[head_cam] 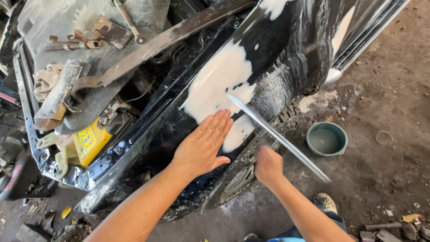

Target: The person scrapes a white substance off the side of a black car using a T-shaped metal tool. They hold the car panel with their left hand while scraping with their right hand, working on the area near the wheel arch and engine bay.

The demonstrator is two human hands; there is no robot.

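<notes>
While the black car fender [277,54] is being worked, the left hand [204,145] is laid flat on the panel with its fingers spread and pressed against the metal, just at the lower edge of the pale filler patch [219,80] that covers much of the curved surface. A long, thin metal strip [277,136] is held in the right hand [268,165], which is closed around its lower part near the wheel [239,179]; the strip runs diagonally, its upper tip touching the filler and its far end blurred out towards the ground. For this step to be done well, it is judged that the strip should be kept flush along the curve so that high and low spots in the filler are shown evenly, and that light, steady pressure should be given by the flat palm so that ridges are felt rather than dug into. Both forearms are stretched forward and downward from the lower edge of the view, the left one angled up to the panel, the right one bent at the wrist beside the tyre. A green bowl [327,139] stands on the dirt floor nearby, well apart from both hands.
</notes>
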